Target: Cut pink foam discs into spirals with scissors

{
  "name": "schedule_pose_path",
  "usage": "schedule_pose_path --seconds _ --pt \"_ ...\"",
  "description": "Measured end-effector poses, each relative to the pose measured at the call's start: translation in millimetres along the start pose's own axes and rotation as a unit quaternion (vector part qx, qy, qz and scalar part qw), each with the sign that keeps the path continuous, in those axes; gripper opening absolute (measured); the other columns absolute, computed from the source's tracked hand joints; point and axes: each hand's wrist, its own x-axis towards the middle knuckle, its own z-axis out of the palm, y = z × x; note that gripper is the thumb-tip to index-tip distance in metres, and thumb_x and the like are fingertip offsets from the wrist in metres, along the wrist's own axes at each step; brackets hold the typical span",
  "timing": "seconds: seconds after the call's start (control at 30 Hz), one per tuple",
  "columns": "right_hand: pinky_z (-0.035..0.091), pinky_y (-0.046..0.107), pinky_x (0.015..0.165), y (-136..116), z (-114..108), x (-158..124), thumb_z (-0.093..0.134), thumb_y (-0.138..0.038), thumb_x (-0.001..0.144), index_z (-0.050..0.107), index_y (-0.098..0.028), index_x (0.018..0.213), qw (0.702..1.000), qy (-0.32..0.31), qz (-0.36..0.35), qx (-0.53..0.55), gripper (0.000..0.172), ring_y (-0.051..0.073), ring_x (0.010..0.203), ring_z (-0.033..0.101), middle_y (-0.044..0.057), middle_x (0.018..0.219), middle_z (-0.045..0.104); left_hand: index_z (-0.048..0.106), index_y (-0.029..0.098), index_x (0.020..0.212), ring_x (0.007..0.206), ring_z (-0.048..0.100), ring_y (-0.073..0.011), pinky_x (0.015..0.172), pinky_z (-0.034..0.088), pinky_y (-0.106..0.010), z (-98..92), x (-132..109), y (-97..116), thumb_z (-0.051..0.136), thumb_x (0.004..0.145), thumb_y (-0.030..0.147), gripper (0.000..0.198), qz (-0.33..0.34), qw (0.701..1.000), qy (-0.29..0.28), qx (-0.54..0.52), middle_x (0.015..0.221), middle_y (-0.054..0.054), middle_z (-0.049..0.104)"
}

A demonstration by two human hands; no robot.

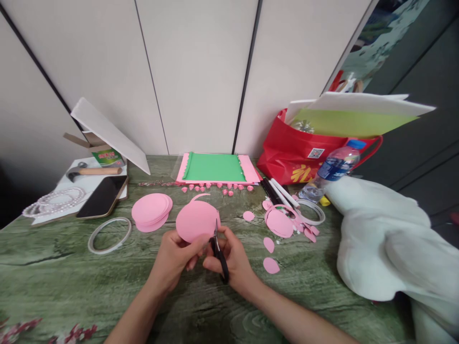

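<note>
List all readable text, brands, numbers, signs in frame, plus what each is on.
None reads with certainty.
Red bag: large yellow lettering, partly hidden, not readable; QR code, too small to decode.
Plastic bottle: white marks on the blue label, too blurred.
Green-printed box: red-and-white print, too blurred.

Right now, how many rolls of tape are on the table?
2. Left roll: lying flat, nearer than the smartphone. Right roll: close to the water bottle. Others could be hidden inside the red bag.
</note>
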Motion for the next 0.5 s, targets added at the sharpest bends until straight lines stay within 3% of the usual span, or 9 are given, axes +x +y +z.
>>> schedule_pose_path --seconds 0.5 --pt "0.028 0.020 0.043 -2.4 0.9 -1.7 0.078 -0.044 0.056 0.044 -0.022 0.091 1.000 -0.004 0.011 -0.011 0.053 0.007 0.042 0.036 -0.010 0.051 0.048 0.057 0.012 0.049 0.031 0.035 -0.0036 0.031 0.023 -0.016 -1.5 -2.2 1.9 0.070 0.064 0.032 0.028 0.014 1.000 0.014 0.008 0.041 0.003 0.050"
